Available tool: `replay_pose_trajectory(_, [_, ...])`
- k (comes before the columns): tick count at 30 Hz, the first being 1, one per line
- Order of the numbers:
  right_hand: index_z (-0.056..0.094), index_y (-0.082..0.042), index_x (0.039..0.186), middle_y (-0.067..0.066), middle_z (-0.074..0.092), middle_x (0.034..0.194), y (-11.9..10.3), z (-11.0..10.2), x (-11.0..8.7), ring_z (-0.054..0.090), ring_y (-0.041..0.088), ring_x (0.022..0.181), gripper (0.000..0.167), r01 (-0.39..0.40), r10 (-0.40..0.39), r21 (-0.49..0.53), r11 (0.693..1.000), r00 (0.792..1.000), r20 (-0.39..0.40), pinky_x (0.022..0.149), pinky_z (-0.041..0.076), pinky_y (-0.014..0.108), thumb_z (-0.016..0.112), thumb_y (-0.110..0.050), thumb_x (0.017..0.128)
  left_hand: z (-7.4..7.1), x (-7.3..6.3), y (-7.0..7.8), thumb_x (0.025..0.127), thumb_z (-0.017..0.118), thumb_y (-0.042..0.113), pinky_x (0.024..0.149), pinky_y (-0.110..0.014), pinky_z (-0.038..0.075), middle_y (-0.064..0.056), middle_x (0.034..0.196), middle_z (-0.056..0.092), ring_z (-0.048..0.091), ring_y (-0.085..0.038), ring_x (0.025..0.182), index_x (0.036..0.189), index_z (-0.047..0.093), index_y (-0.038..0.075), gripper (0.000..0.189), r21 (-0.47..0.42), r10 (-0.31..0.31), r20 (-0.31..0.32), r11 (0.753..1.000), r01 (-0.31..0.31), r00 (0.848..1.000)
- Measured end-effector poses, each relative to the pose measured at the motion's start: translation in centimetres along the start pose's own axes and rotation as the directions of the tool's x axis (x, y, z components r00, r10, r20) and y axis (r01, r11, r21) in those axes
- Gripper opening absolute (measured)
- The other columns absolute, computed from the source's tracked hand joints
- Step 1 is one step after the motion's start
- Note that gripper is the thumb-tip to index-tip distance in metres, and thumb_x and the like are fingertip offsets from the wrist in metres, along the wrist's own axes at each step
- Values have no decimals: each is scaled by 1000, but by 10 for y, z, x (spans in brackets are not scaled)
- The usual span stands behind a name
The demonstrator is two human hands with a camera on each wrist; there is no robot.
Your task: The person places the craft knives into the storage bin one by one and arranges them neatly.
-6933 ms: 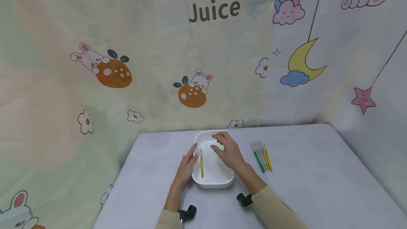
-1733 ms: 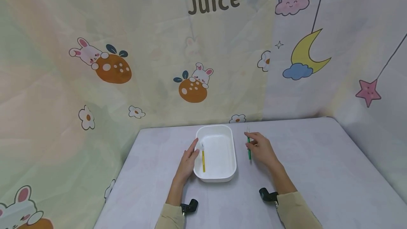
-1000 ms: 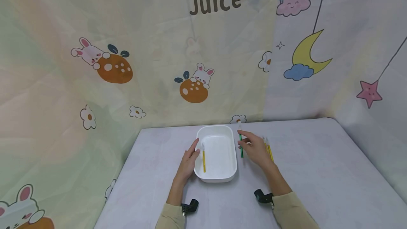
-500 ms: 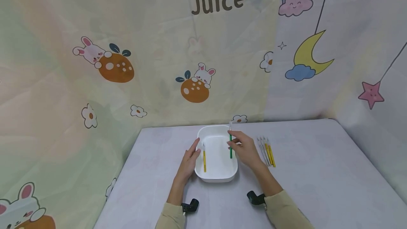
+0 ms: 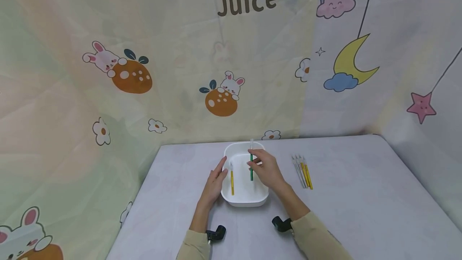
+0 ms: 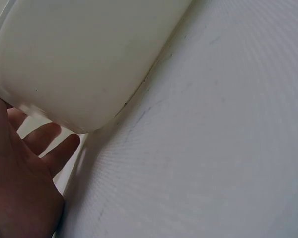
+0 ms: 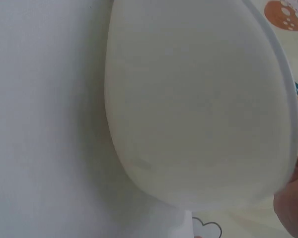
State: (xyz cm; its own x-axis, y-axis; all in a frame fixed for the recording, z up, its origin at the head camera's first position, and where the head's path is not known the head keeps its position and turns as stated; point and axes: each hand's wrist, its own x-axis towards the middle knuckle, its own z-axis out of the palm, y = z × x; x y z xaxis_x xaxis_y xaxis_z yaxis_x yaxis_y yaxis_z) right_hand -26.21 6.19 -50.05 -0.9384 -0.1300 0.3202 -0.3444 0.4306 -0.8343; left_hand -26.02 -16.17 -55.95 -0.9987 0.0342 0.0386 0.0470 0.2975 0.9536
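Observation:
In the head view my right hand (image 5: pixel 266 167) pinches a thin green pen-like stick (image 5: pixel 251 173) with a pale, clear upper end. It is upright in the view, over the right half of a white rectangular tray (image 5: pixel 245 204). A similar yellow stick (image 5: pixel 232 182) lies inside the tray, near its left side. My left hand (image 5: pixel 212 185) rests against the tray's left edge, index finger and thumb at the rim. The left wrist view shows its fingers spread beside the tray's outer wall (image 6: pixel 89 59). In the right wrist view the tray wall (image 7: pixel 198 109) hides most of my right hand (image 7: pixel 293 198) and the stick.
Several silver and yellow sticks (image 5: pixel 303 173) lie side by side on the white-covered table (image 5: pixel 361 196), right of the tray. A printed cloth backdrop (image 5: pixel 173 71) with cartoon rabbits and oranges hangs behind the table. Each wrist wears a small black camera (image 5: pixel 216 234).
My right hand took the green stick from the group at right, then carried it left across the tray's right rim to above the tray. My left hand stays at the tray's left edge.

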Motion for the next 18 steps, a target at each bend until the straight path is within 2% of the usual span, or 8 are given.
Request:
replay_pose_trajectory(4, [65, -8, 139, 13, 66, 134, -3, 8, 1, 73, 18, 93, 47, -11, 11, -9, 1000, 1000, 9, 76, 63, 22, 76, -5, 94, -1, 0, 0, 110, 48, 33, 131, -53, -14, 12, 165, 40, 25, -17, 160, 157, 45, 37, 47, -4, 6, 11, 1000, -6, 1000])
replay_pose_trajectory(11, [65, -6, 139, 15, 66, 133, -3, 17, 3, 73, 17, 92, 48, 17, -17, -12, 1000, 1000, 9, 75, 63, 20, 77, -5, 93, -1, 1, 1, 110, 47, 32, 131, -54, -13, 11, 165, 40, 26, -18, 160, 158, 45, 35, 47, 12, 19, 15, 1000, -19, 1000])
replay_pose_trajectory(18, [64, -5, 139, 15, 65, 135, -9, 23, 7, 73, 18, 95, 46, 35, -34, -24, 999, 999, 39, 75, 63, 21, 75, -4, 94, -1, 1, 2, 110, 47, 34, 131, -54, -13, 12, 166, 39, 25, -17, 160, 158, 43, 36, 48, 21, 3, 18, 1000, -4, 1000])
